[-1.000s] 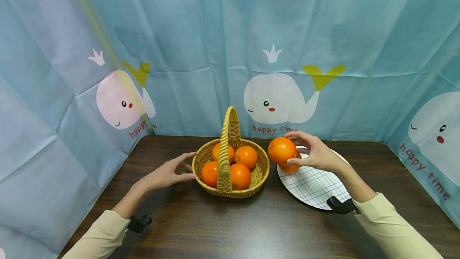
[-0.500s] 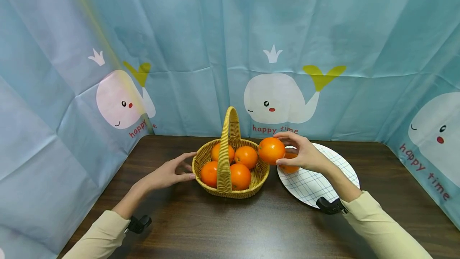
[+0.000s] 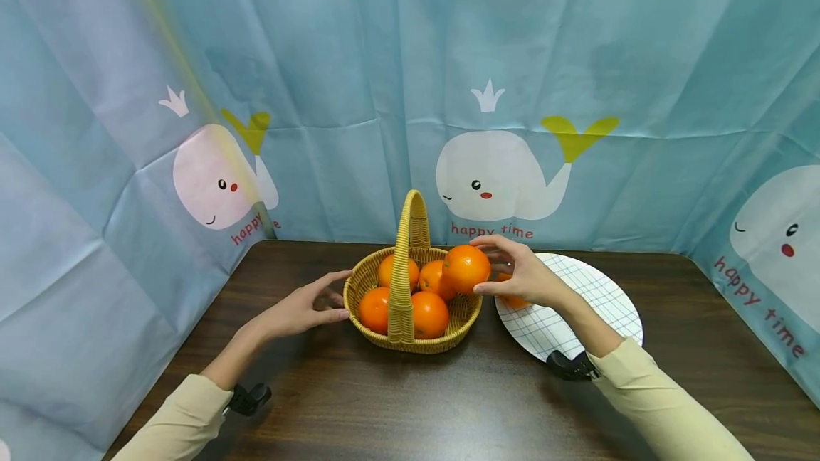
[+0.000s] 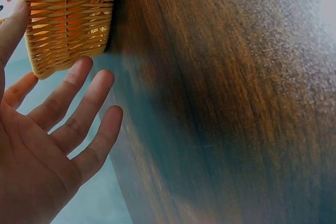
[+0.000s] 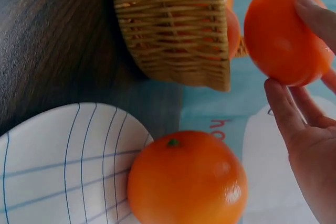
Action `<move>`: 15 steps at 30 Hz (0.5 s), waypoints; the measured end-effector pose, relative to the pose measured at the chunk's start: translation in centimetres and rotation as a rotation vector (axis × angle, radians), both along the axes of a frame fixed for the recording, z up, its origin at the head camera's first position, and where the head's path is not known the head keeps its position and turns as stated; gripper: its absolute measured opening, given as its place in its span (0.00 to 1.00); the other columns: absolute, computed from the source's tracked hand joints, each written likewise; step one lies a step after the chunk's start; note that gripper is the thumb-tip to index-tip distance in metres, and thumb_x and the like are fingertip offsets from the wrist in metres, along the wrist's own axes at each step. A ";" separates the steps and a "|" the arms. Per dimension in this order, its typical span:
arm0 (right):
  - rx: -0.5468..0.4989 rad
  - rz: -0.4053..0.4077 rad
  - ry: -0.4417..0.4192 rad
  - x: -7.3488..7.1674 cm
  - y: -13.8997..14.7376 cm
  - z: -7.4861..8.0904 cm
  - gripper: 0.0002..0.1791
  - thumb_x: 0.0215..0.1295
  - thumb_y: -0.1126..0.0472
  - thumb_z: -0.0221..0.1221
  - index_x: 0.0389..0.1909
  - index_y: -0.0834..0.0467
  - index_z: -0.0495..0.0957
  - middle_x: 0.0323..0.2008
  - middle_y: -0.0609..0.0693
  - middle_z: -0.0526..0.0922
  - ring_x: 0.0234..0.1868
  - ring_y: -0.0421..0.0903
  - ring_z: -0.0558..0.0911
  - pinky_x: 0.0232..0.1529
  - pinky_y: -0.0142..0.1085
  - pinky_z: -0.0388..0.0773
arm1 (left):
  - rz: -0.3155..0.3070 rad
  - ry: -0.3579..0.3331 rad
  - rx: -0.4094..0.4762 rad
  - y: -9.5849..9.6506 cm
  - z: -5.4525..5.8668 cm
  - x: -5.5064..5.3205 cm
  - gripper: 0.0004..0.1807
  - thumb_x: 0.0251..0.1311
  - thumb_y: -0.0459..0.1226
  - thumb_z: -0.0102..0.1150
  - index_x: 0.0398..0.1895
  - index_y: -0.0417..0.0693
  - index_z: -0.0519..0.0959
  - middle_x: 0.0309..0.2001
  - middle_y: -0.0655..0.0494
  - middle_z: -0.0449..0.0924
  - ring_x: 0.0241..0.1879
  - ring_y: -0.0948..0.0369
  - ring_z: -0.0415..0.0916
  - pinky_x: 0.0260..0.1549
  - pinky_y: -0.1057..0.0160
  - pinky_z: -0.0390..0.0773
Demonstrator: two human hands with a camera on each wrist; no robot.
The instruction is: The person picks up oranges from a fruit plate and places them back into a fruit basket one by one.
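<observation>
My right hand [image 3: 522,274] grips an orange [image 3: 466,269] between thumb and fingers, above the right rim of a yellow wicker basket [image 3: 410,346]. In the right wrist view that held orange [image 5: 286,35] is higher than the basket's rim [image 5: 218,35]. Several oranges, one of them at the front [image 3: 429,315], lie inside the basket under its tall handle. My left hand [image 3: 301,310] touches the basket's left side with fingertips, its fingers spread and relaxed; the left wrist view shows the same hand [image 4: 58,129] beside the wicker wall [image 4: 68,24].
To the right of the basket lies a white plate [image 3: 596,290] with blue grid lines. On its left side sits another orange [image 5: 186,179], partly hidden behind my right hand in the head view. A blue whale-print curtain [image 3: 359,91] hangs behind the dark wooden table [image 3: 410,404].
My right hand has carried the orange leftward, from above the plate's left edge to over the basket's right side. My left hand and the basket have stayed in place.
</observation>
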State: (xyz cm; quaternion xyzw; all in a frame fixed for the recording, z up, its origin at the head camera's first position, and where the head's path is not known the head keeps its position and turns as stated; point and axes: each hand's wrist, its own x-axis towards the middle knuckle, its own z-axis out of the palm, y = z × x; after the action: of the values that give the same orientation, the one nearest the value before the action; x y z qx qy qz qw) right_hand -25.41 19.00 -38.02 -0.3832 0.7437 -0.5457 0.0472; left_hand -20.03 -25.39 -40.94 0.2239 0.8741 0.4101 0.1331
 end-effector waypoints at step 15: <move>-0.031 0.009 -0.020 0.1 -2.0 -0.2 0.38 0.55 0.71 0.75 0.67 0.61 0.71 0.63 0.56 0.75 0.61 0.55 0.77 0.58 0.44 0.77 | 0.002 -0.015 0.006 -0.1 0.1 0.1 0.42 0.69 0.45 0.65 0.80 0.48 0.55 0.56 0.43 0.77 0.51 0.46 0.80 0.47 0.50 0.82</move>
State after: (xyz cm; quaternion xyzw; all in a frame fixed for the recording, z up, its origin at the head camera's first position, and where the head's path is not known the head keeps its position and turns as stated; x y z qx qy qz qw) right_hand -25.28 17.01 -38.22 -0.3819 0.7328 -0.5608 0.0513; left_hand -19.95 -25.44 -40.82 0.2204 0.8721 0.4144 0.1387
